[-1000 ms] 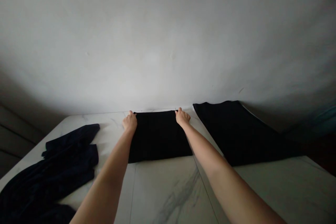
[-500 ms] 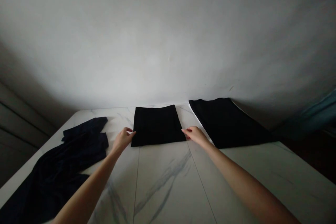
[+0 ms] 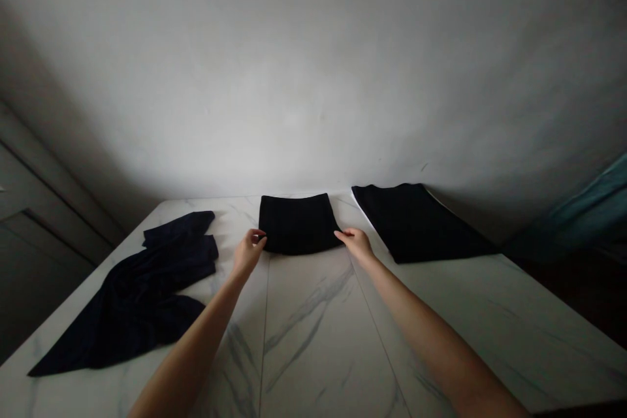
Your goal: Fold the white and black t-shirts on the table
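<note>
Hands (image 3: 249, 252) (image 3: 354, 243) on folded black cloth (image 3: 298, 225)

Your white marble counter (image 3: 313, 339) carries three dark garments: a folded black garment (image 3: 298, 223) at the middle of the far edge, a flat black garment (image 3: 416, 222) just to its right, and a rumpled navy garment (image 3: 137, 294) to its left

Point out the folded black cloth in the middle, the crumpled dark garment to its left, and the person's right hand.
Folded black cloth (image 3: 298, 224), head view, middle of its top face.
Crumpled dark garment (image 3: 147, 294), head view, its bunched middle.
Right hand (image 3: 355, 243), head view, back of the hand.
</note>
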A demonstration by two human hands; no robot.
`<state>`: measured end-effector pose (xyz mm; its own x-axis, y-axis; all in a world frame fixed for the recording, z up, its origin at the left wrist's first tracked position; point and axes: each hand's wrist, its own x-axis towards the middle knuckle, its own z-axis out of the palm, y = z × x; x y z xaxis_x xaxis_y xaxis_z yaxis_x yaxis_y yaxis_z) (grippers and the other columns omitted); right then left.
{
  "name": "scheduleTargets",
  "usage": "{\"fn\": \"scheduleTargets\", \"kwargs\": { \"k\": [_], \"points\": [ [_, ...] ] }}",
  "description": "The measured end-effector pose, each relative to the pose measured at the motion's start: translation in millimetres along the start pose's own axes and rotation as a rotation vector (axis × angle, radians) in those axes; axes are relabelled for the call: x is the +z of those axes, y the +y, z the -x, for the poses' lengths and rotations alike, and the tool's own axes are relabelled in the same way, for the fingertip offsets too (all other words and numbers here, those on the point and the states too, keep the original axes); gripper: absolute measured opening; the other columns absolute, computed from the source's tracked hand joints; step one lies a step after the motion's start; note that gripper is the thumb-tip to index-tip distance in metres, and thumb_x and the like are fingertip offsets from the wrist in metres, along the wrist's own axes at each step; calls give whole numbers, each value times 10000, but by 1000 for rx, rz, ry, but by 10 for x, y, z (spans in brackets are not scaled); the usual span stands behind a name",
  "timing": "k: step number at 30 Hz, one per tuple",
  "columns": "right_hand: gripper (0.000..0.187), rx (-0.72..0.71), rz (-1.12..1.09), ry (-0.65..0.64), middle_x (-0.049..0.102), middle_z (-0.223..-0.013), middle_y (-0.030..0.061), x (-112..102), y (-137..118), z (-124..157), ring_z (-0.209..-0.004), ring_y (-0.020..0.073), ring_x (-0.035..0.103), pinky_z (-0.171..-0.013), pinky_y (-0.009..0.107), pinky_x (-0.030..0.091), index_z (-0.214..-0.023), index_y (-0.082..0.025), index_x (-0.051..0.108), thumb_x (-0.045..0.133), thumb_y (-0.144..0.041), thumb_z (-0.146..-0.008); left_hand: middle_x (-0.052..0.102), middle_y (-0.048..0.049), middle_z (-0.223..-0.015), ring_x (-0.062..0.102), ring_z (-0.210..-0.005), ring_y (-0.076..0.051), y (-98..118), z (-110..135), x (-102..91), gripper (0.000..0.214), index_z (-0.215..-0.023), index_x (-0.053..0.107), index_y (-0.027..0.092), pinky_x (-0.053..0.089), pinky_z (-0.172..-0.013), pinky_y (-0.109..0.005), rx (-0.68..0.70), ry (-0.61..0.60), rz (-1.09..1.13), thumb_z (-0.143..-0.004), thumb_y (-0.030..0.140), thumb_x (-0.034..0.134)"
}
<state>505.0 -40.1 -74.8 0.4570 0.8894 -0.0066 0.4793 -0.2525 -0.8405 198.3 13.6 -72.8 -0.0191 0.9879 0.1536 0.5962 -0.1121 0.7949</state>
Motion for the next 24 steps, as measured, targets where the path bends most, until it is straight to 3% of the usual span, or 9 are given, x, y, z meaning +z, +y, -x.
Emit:
{"fn": "scheduleTargets", "kwargs": {
  "k": [4,9,14,19,24],
  "points": [
    [257,128,-182,-13,608,-572,-24,92,-15,5,-445,127,597,-382,187,357,-792,-179,566,689,-402,-762,537,45,-625,547,-608,-138,-8,-32,62,228,-937,623,190,379,-573,-237,-36,-33,128,-786,348,560],
    [175,130,-128,27,570,-543,-77,89,71,9,-396,99,557,-394,176,376,-881,-187,541,657,-286,-794,501,54,-603,505,-552,-130,-60,-13,39,168,-894,617,203,354,-539,-233,-101,-7,32,-761,256,529],
    [126,113,-30,34,470,-399,-116,-1,104,25,-381,117,528,-456,195,388,-834,-195,555,666,-214,-778,534,38,-590,545,-581,-147,-18,95,-59,154,-830,632,212,367,-563,-241,-70,-32,-131,-726,176,524],
    [90,14,142,-14,457,-369,-113,-107,75,267,-404,141,550,-506,220,400,-825,-218,553,641,-225,-805,591,12,-679,584,-649,-165,33,357,-171,136,-820,644,214,400,-610,-255,2,-125,-236,-737,178,543],
    [86,-23,257,-97,642,-570,-37,-397,294,682,-480,174,614,-485,254,422,-871,-241,601,616,-310,-822,612,-14,-903,608,-659,-152,-109,837,-444,165,-880,643,241,487,-687,-293,107,-271,-302,-749,191,555]
  ]
}}
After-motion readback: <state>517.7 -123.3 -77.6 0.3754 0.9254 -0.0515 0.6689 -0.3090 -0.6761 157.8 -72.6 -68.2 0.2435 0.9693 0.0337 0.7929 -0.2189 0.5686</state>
